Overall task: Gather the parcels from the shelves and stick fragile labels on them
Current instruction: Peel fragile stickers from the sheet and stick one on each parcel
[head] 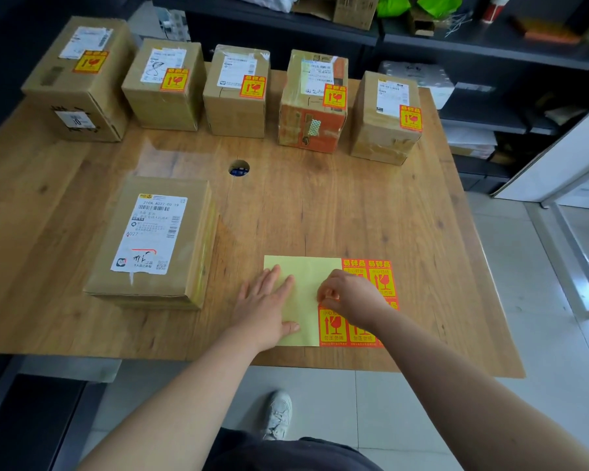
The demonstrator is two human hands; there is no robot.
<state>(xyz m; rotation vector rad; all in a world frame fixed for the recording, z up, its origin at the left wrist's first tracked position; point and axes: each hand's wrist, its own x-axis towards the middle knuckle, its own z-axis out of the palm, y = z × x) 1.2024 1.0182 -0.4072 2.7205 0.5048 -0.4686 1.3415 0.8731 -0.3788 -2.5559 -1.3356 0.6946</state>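
One parcel [150,243] has no fragile label on it yet. It lies flat on the surface [320,205], at about 9 o'clock from the two hands and near the left edge. Its long side runs from 6 o'clock to 12 o'clock, tipped a little to the right. A white slip [150,232] covers most of its top. Bare brown card shows along the 3 o'clock side, so I think a label could fit there.

The label sheet [300,270] lies by the near edge of the surface. The left hand [266,307] lies flat on the yellow part with straight fingers and presses it down. The right hand [351,297] is curled. Its fingertips pinch at the top corner of a fragile label [332,326] on the sheet. It looks like peeling, but the corner is too small to see well.

The left hand is nearer the parcel. The right hand would have to go toward 9 o'clock, over the left hand, to reach it. The wood between the sheet and the parcel is bare, so there seems to be room.

The back row [237,96] of five parcels stands at 12 o'clock, each with its label on, well apart from that path.
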